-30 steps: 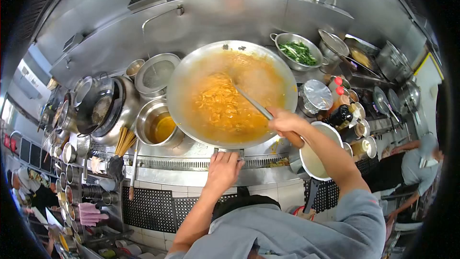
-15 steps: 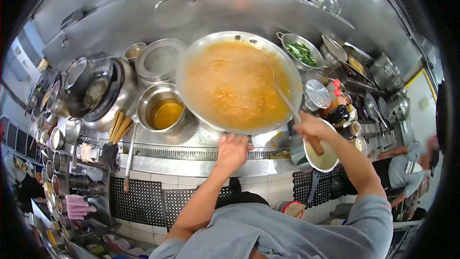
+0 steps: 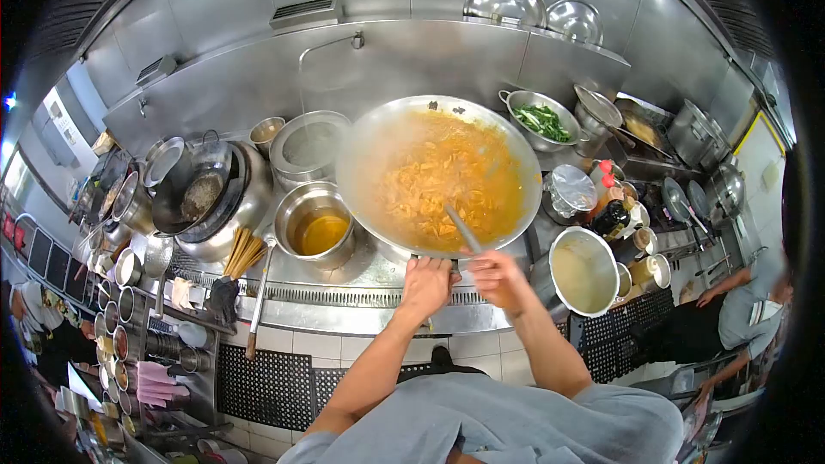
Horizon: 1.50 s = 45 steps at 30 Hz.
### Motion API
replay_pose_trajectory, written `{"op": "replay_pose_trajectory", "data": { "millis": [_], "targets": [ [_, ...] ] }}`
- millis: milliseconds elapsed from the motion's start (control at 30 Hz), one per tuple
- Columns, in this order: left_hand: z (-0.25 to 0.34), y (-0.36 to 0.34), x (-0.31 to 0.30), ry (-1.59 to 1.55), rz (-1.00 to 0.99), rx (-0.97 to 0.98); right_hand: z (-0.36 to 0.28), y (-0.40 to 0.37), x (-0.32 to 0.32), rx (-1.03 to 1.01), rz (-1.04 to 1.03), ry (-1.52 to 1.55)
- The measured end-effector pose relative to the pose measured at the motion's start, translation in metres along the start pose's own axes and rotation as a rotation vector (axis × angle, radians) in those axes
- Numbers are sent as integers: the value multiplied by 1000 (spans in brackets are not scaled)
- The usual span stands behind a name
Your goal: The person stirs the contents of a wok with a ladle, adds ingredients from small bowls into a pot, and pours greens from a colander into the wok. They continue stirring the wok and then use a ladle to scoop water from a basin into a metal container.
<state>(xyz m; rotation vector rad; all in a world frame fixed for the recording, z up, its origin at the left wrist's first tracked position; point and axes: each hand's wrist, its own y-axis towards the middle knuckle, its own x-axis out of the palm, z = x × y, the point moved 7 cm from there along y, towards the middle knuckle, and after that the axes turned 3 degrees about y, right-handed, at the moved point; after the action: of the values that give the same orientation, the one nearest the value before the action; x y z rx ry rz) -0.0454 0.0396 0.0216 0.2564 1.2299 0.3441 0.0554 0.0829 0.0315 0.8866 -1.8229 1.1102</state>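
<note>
A large wok (image 3: 353,195) holds steaming orange food in sauce (image 3: 430,174). My left hand (image 3: 427,283) is closed around the wok's short handle at the near rim. My right hand (image 3: 497,279), just to the right of it, grips the long handle of a ladle (image 3: 462,228). The ladle slants into the middle of the wok, and its head is hidden in the food. To the right of my right hand is a white-lined pot (image 3: 556,268) of pale liquid.
Left of the wok are a pot of yellow liquid (image 3: 277,225), a lidded pot (image 3: 277,157), and another wok (image 3: 176,202). Wooden sticks (image 3: 243,253) lie nearby. A colander of greens (image 3: 509,103) and sauce bottles (image 3: 612,216) are at right. A co-worker (image 3: 726,318) stands far right.
My right hand has moved left and nearer the wok's front rim, bringing the ladle from the right side to the middle. My left hand stays at the handle. The camera view has shifted.
</note>
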Motion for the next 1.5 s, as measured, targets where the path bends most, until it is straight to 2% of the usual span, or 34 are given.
{"op": "replay_pose_trajectory", "data": {
  "millis": [67,167,200,233,300,367,400,500,533,600,633,667,700,767,800,833,900,1000,1067,1200,1267,1367,1433,1467,1500],
  "targets": [
    [-2,1,-1,6,5,-2,-1,-6,3,-63,154,-129],
    [-2,2,-2,9,-17,2,-51,-8,-21,146,-178,306],
    [-2,1,-3,6,-17,-3,-51,3,-26,-25,-124,142],
    [-1,1,-4,1,-18,-3,-38,13,-24,-197,75,-90],
    [-1,5,-4,-3,-11,3,-19,8,1,-150,285,-184],
    [-2,4,-2,-9,-7,6,-51,2,-31,-32,-11,-96],
    [-3,4,-2,-5,-7,4,-63,-4,-30,61,-97,-34],
    [0,3,-1,-9,-25,4,-49,9,-16,-270,260,-225],
    [1,3,-4,-15,-28,-3,-36,15,-1,-196,291,-231],
    [-2,1,-5,-25,-22,-8,-63,15,-25,-27,32,-36],
    [-3,2,-5,-32,-16,1,-72,9,-17,59,-97,58],
    [-2,3,-5,-41,-10,12,-81,8,-22,30,-67,-39],
    [-3,2,-2,-34,-28,-5,-81,16,-37,-66,75,-276],
    [-1,4,-4,-19,-63,-31,-68,20,-15,-265,362,-747],
    [-2,4,-3,-24,-39,-6,-84,20,-36,-238,388,-836],
    [-4,3,-1,-30,-10,9,-97,4,-33,-234,409,-793],
    [-7,3,-1,-42,22,20,-116,-9,-10,-220,417,-1034],
    [-5,2,-6,-57,33,37,-145,5,-1,-325,573,-1483],
    [-4,3,-11,-71,73,47,-190,47,-28,-382,566,-1772],
    [-16,6,-5,-49,-8,-9,-216,107,-23,-269,617,-1967],
    [-20,7,-7,-69,17,2,-200,123,-13,-212,567,-1880],
    [-23,8,-7,-78,24,12,-147,104,31,-167,425,-2051],
    [-22,8,-5,-80,42,12,-125,90,39,-71,358,-2168],
    [-21,7,-2,-61,-9,-14,-114,84,29,-15,320,-2220],
    [-21,9,0,-38,-57,-34,-111,78,14,-117,292,-2269]
  ]
}}
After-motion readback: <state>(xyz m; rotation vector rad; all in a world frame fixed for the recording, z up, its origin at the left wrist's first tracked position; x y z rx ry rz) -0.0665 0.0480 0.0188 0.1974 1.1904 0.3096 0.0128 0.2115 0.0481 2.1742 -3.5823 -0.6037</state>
